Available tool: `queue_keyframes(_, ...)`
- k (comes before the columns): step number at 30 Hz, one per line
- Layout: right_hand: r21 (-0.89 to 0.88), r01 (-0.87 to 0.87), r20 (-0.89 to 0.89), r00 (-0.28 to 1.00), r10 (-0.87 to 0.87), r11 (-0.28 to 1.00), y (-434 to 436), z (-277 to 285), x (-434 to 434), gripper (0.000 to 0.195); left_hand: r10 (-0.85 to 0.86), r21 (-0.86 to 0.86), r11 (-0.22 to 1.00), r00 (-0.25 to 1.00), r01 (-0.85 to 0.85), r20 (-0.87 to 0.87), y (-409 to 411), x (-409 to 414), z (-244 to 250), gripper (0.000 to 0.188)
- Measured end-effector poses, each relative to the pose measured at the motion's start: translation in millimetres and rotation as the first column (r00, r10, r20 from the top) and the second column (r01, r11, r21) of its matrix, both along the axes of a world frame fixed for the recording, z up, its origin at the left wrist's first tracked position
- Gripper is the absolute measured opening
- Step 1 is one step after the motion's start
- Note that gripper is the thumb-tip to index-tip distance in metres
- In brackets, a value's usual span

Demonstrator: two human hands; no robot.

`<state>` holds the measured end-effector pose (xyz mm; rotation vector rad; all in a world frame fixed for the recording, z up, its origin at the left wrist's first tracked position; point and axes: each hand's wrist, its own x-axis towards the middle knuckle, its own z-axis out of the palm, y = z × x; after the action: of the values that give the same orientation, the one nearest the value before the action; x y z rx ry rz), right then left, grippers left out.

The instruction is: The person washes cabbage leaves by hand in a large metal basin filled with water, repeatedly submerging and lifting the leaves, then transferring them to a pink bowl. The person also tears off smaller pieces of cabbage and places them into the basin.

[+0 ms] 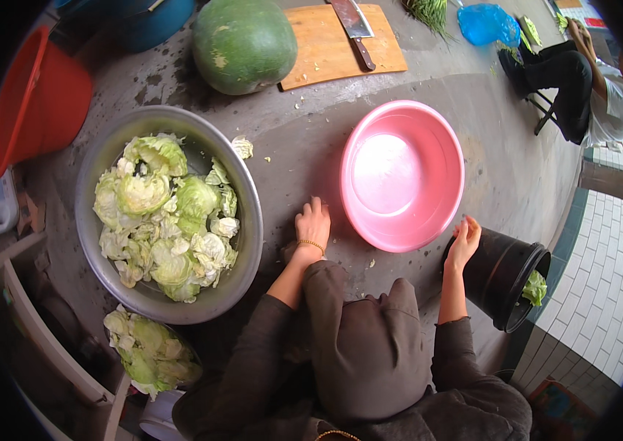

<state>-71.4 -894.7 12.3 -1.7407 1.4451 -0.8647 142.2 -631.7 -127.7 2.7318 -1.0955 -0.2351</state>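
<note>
My left hand (pixel 313 229), with a beaded bracelet at the wrist, hangs beside my left knee with fingers apart. It lies between a large metal basin (pixel 252 220) and a pink plastic basin (pixel 443 212). Torn and halved heads of lettuce or cabbage (pixel 171 220) fill much of the metal basin. The pink one holds nothing that I can see. My right hand (pixel 465 240) is raised near the pink basin's right rim, empty, fingers loosely spread. Just right of it, a black bucket (pixel 490 270) lies tilted with a green leaf (pixel 534 288) at its mouth.
Ahead are a large green melon (pixel 244 47) and a wooden cutting board (pixel 314 41) bearing a cleaver (pixel 356 27). A red bucket (pixel 52 105) stands left. More leafy heads (pixel 151 350) sit lower left. A seated person (pixel 581 82) is at the upper right, by a blue plastic bag (pixel 485 25).
</note>
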Motion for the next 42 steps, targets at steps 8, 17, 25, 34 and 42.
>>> queue_keyframes(8,-0.143,-0.851,-0.113,0.522,0.846,0.506,117,14,257,0.020,-0.021,-0.097,0.995,0.993,0.010,-0.120,5,-7,-2,0.017)
queue_keyframes(17,0.206,-0.974,-0.574,-0.042,0.818,0.094,190,-132,425,0.034,0.029,-0.346,0.831,0.655,-0.436,-0.755,95,49,145,0.019)
queue_keyframes(25,0.202,-0.795,0.090,0.597,0.797,0.572,170,-5,412,0.013,0.368,-0.230,0.834,0.816,-0.501,-0.445,226,142,191,0.023)
queue_keyframes(34,-0.173,-0.978,-0.033,0.120,0.992,0.112,312,14,429,0.044,0.316,-0.106,0.944,0.948,-0.311,0.030,239,281,171,0.042)
queue_keyframes(42,0.133,-0.743,0.313,0.659,0.684,0.656,220,-29,445,0.015,0.413,0.356,0.877,0.886,-0.324,-0.210,214,273,117,0.070)
